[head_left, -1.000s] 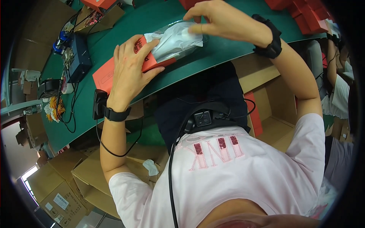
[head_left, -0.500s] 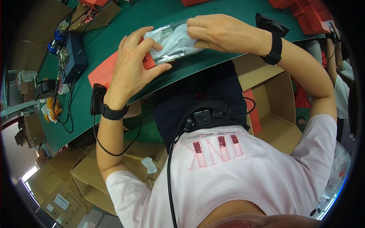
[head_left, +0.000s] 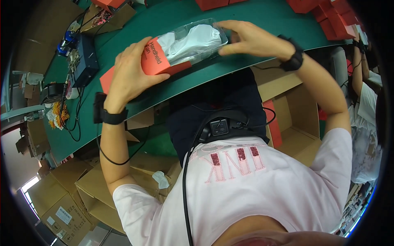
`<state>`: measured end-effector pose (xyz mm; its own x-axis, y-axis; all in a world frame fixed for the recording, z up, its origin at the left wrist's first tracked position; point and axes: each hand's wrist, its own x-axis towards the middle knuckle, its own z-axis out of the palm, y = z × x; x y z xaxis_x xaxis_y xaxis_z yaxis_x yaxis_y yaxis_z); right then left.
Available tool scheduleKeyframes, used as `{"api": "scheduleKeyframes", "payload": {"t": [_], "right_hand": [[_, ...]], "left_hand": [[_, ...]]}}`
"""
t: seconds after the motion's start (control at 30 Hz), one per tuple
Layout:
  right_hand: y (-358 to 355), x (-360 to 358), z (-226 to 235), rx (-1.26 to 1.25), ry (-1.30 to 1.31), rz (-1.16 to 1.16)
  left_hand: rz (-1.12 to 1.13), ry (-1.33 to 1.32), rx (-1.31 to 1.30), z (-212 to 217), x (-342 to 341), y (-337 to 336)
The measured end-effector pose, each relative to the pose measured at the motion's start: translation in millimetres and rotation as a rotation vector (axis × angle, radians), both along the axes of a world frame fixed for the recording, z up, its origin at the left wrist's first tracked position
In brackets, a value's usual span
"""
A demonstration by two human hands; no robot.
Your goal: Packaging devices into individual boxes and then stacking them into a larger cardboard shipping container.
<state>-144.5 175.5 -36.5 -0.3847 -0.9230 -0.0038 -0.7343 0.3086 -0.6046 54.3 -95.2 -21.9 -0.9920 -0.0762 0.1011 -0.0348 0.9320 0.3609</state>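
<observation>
My left hand (head_left: 130, 74) is wrapped round an orange-red cardboard box (head_left: 158, 58) with dark print, thumb along its near side. A clear plastic tray (head_left: 225, 37) sticks out of the box's right end. Inside the tray lies an item in a thin white wrapping (head_left: 197, 39); the wrapping hides what it is. At the tray's outer end is my right hand (head_left: 250, 40), with finger and thumb spread to either side of that end, fingertips at its edges. Both wrists wear black straps. Box and tray sit near the front edge of the green table (head_left: 262, 20).
A blue device (head_left: 84, 61) with cables stands to the left, near a bundle of orange and white wires (head_left: 58, 115). More red boxes (head_left: 334, 22) are at the far right. Open cardboard cartons (head_left: 293, 119) stand below the table edge. Another person's arm (head_left: 358, 67) shows at the right rim.
The right hand has moved from over the white wrapping to the tray's outer end. The left hand has shifted back on the box, whose printed top now shows; more of the tray's left part is covered.
</observation>
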Motion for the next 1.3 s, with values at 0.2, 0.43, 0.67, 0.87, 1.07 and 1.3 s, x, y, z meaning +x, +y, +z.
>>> {"api": "scheduleKeyframes", "payload": {"t": [0.2,0.43,0.67,0.87,1.07,1.3], "right_hand": [[-15.5,28.4,68.2,-0.455,0.355,0.322],[24.6,59.7,213.8,-0.658,0.927,0.238],[-5.6,72.5,138.2,-0.378,0.086,-0.175],[-18.9,76.0,94.5,-0.806,0.192,-0.203],[-25.8,59.5,72.2,-0.788,0.149,-0.083],[-30.9,99.0,46.2,-0.779,0.386,-0.16]], "left_hand": [[-0.03,0.426,0.256,41.0,-3.2,49.4],[-0.044,0.836,0.975,27.4,-21.3,94.3],[0.036,0.755,0.954,0.0,-34.4,120.1],[0.14,0.814,0.709,8.4,-33.0,126.4],[-0.014,0.767,0.503,19.4,-27.0,99.5],[0.081,0.867,0.331,-3.6,-13.6,115.4]]}}
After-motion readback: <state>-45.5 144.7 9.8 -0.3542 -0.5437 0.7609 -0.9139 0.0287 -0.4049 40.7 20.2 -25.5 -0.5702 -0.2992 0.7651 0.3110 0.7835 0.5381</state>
